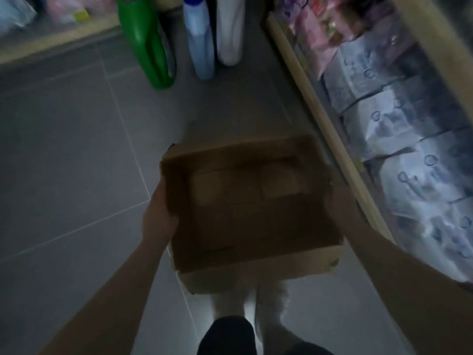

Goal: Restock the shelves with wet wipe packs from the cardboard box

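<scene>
Here a person looks down at an open cardboard box [250,201] carried above a grey tiled floor [64,149]. The left hand [160,216] clasps the box's left wall; the right hand [337,203] presses against its right wall, fingers hidden. The dim, blurred inside looks empty. Just right of the box, wet wipe packs [399,139] fill the shelf [332,129]. Beyond the box stand bottles [148,47]. The limp box could buckle or clip the shelf edge.

The single head camera looks steeply down, close over the cardboard box [252,201], with the shelf [330,119] along its right edge.
</scene>
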Demonstrator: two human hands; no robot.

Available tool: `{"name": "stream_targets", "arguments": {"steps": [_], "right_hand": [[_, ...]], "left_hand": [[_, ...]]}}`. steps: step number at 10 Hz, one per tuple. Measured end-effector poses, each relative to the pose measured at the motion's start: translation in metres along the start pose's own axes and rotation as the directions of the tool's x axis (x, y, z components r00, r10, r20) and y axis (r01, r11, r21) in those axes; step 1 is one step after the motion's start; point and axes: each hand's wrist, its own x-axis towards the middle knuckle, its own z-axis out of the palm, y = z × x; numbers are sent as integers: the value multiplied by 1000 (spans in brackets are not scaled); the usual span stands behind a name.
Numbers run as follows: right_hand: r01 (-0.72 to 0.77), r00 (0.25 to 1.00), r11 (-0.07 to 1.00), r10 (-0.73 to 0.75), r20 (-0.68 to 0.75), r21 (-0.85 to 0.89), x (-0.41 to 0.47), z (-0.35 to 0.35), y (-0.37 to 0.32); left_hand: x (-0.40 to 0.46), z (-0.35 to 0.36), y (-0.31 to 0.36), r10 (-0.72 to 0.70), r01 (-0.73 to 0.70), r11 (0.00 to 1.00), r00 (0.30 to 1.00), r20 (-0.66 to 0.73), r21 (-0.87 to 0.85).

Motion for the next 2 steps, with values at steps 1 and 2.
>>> {"name": "stream_targets", "arguments": {"steps": [1,2], "right_hand": [[56,998,997,-54,-34,51,22,31,20],[30,992,996,-40,121,85,40,31,31]], "left_hand": [[12,21,-10,-35,35,999,999,-8,-7],[19,12,-3,-83,83,996,997,9,20]]}}
